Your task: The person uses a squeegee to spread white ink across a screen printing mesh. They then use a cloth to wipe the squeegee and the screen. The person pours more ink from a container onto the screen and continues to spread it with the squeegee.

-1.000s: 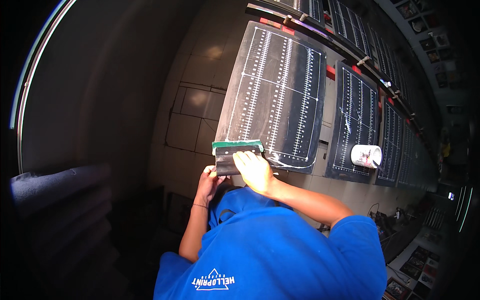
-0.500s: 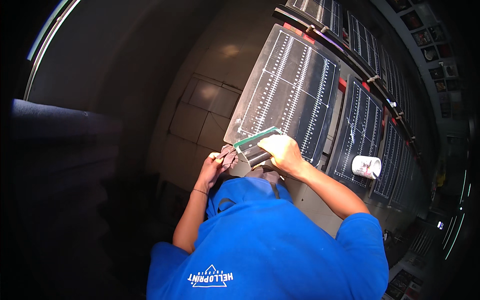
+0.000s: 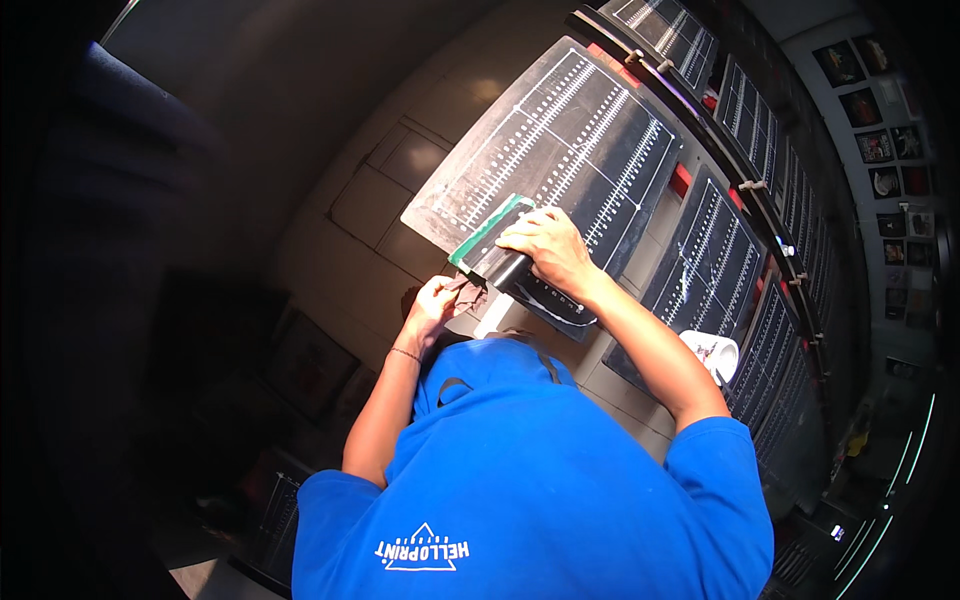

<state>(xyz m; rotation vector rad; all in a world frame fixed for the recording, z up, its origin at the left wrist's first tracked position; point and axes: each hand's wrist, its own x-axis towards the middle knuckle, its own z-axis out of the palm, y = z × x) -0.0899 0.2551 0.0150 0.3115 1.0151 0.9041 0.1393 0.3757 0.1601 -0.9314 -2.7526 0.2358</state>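
Observation:
In my right hand [image 3: 552,248] is a squeegee [image 3: 486,254] with a black handle and a green blade edge; my fingers are closed over the handle. It is held tilted over the near end of a dark printing platen [image 3: 530,115] marked with white rulers and grid lines. My left hand [image 3: 427,310] pinches a crumpled brownish-grey rag [image 3: 469,295] just below the squeegee's left end. Whether the rag touches the squeegee, I cannot tell.
To the right stands a second ruled platen [image 3: 705,255] with more beyond it, joined along a dark curved rail [image 3: 735,160] with small knobs. A white tub [image 3: 714,352] with dark smears sits beyond my right forearm. Small framed pictures [image 3: 872,147] hang on the far-right wall.
The squeegee and my right hand have moved up and left, and the blade is more steeply slanted. My left hand with the rag has risen slightly. The view has turned a little.

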